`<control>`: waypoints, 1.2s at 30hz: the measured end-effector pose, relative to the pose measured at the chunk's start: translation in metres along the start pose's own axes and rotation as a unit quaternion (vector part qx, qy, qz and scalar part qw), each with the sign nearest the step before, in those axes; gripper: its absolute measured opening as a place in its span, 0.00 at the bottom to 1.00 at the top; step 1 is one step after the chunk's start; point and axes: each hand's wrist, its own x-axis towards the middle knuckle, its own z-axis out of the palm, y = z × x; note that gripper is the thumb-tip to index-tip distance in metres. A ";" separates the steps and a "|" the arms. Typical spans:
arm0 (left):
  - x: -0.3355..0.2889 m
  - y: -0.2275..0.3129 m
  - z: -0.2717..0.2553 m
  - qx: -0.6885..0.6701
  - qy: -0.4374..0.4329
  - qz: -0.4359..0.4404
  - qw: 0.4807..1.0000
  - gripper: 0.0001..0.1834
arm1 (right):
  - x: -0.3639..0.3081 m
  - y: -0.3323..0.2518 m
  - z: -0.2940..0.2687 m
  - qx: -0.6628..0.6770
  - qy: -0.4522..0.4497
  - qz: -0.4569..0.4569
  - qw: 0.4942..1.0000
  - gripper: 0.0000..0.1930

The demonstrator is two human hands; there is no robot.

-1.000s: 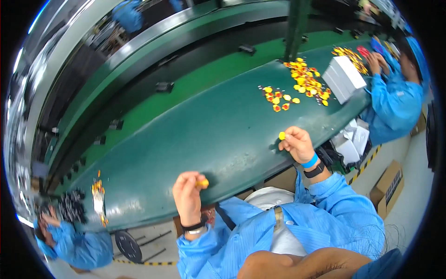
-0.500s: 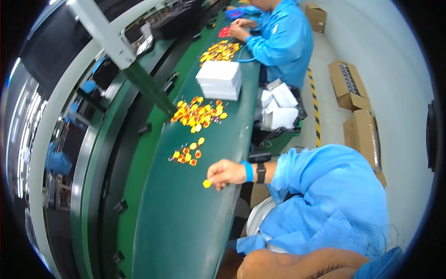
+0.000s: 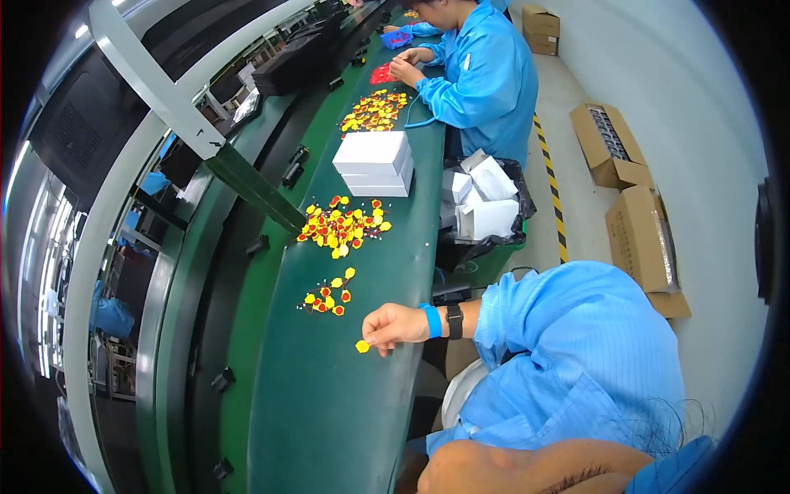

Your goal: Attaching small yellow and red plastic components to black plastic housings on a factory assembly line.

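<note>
My right hand, with a blue band and a black watch at the wrist, is held low over the green belt. Its thumb and fingers pinch a small flat yellow hexagonal piece. A little farther up lies a loose group of yellow and red hexagonal pieces, some with dark bits beside them. Beyond that spreads a larger pile of similar pieces. My left hand is not in view.
Stacked white boxes stand on the belt past the pile. A co-worker handles things near red pieces. A black-lined bin of white boxes stands right of the belt. A green-and-white post rises along its left side.
The whole view has shifted, with the pieces and boxes appearing lower and a little to the left. My right hand keeps the yellow piece pinched close to the belt.
</note>
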 end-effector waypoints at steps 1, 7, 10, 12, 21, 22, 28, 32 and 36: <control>0.000 0.000 0.000 0.002 -0.002 0.000 1.000 0.12 | 0.000 0.000 0.000 0.003 0.000 -0.001 1.000 0.06; 0.002 -0.005 -0.005 0.019 -0.026 -0.011 0.999 0.13 | -0.001 -0.001 -0.001 0.013 0.006 0.005 1.000 0.05; 0.003 -0.009 -0.008 0.027 -0.037 -0.016 0.999 0.13 | 0.001 0.002 -0.002 0.031 -0.004 0.001 1.000 0.05; 0.003 -0.013 -0.011 0.032 -0.044 -0.023 0.998 0.13 | 0.002 0.004 -0.002 0.037 -0.010 -0.002 0.999 0.05; 0.000 -0.026 -0.026 0.056 -0.086 -0.054 0.993 0.15 | 0.003 0.006 -0.002 0.046 -0.002 0.003 0.999 0.06; 0.000 -0.028 -0.027 0.059 -0.092 -0.059 0.992 0.15 | 0.003 0.006 -0.002 0.056 0.000 0.007 0.998 0.06; -0.004 -0.039 -0.044 0.082 -0.138 -0.096 0.982 0.16 | 0.003 0.005 -0.003 0.069 -0.007 0.008 0.998 0.05; -0.009 -0.048 -0.062 0.105 -0.155 -0.116 0.975 0.16 | 0.002 0.004 -0.003 0.091 -0.008 0.021 0.996 0.05; -0.022 -0.065 -0.081 0.134 -0.127 -0.127 0.975 0.17 | 0.002 0.004 -0.004 0.082 0.009 0.026 0.996 0.05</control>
